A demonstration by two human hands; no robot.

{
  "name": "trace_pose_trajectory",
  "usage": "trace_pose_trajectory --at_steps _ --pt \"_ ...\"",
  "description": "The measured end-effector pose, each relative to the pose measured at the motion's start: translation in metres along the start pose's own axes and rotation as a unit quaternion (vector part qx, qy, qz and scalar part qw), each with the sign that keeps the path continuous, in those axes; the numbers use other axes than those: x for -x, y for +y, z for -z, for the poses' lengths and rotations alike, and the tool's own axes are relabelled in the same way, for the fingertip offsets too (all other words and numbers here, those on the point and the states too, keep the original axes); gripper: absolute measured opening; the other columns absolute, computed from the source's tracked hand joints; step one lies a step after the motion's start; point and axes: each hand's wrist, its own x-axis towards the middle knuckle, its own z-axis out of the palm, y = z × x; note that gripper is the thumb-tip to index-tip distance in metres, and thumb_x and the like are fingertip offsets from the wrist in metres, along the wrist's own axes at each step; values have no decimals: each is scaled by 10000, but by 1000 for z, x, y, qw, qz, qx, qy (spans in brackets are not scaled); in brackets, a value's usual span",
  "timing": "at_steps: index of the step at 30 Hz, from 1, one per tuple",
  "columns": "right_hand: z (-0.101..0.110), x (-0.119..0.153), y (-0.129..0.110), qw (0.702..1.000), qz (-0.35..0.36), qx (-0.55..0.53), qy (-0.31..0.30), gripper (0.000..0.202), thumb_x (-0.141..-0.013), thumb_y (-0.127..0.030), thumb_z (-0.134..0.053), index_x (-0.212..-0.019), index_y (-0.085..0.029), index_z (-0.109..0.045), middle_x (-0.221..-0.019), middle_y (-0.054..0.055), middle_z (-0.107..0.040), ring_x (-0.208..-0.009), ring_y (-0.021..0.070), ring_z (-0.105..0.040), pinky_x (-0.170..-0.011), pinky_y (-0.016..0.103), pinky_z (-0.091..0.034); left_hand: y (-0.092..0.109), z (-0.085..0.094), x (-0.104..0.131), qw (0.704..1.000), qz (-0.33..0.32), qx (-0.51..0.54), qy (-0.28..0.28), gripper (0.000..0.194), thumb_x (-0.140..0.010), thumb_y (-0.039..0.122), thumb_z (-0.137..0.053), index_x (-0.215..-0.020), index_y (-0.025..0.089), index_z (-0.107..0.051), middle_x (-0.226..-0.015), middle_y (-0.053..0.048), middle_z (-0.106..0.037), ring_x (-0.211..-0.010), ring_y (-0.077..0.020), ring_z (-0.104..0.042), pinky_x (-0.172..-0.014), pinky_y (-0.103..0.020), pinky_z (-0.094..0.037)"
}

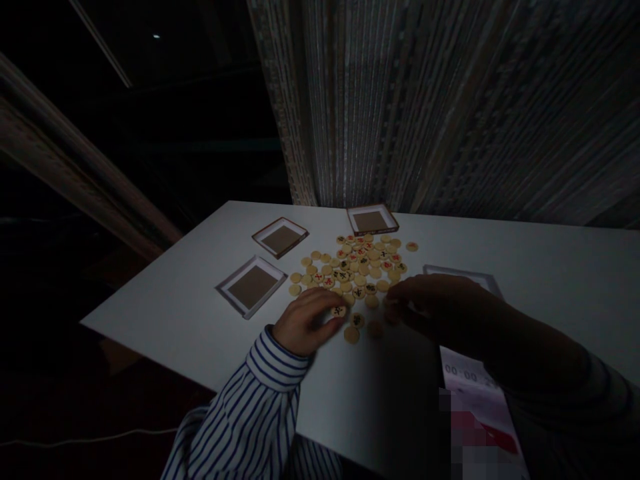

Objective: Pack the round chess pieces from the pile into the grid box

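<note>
Evidently the work in hand is at the near edge of a spread of round wooden pieces (363, 270), which lies loose on the white tabletop (180, 293), some discs showing red or black characters and others blank. The left hand (305, 321) reaches in with thumb and index finger curved narrowly about a black-marked disc (339, 311); whether the fingers actually grip it or merely frame it cannot be told. The right hand (425, 300) is bent low at the right side of the spread, its fingers curled and deep in shadow, so what they hold, if anything, cannot be told.

Shallow boxes stand around the pieces: a near-left box (251, 287), a far-left box (281, 238), a far box (371, 221) and, partly hidden behind the right arm, a right box (461, 271). A lit screen (463, 363) lies beneath that arm. The step appears to be handling single discs; the next move seems to call for a fingertip pinch that leaves neighbouring pieces undisturbed.
</note>
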Motion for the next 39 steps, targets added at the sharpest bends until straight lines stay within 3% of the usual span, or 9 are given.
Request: trace_pose_trajectory --at_steps 4,14,31,39 --pt "-1 1 0 1000 -8 7 -9 224 -845 -308 -416 -795 -214 -614 -688 23 -640 -586 128 -567 -533 250 -398 3 0 -1 999 1 18 33 222 -756 164 -606 -978 162 -614 -934 -103 -690 -899 -169 -636 -793 -331 -530" --pt "3 1 -1 1000 -3 0 -25 208 -830 -266 -415 -805 -211 -614 -699 32 -641 -594 138 -573 -523 258 -403 6 1 -1 997 1 20 74 273 -730 146 -644 -1002 154 -631 -958 -109 -706 -894 -177 -664 -810 -298 -552" --pt "4 3 1 1000 -6 4 -8 202 -817 -265 -439 -841 -208 -632 -724 41 -653 -598 143 -574 -519 257 -389 10 -1 -2 980 136 131 66 283 -707 155 -658 -990 149 -671 -1026 -114 -690 -974 -200 -646 -901 -314 -510" --pt "10 3 -3 1000 -16 13 -19 181 -812 -248 -450 -809 -204 -626 -688 33 -629 -575 132 -544 -511 251 -362 6 -4 0 969 182 140 91 304 -664 190 -693 -966 160 -674 -947 -102 -707 -893 -197 -651 -830 -302 -509"
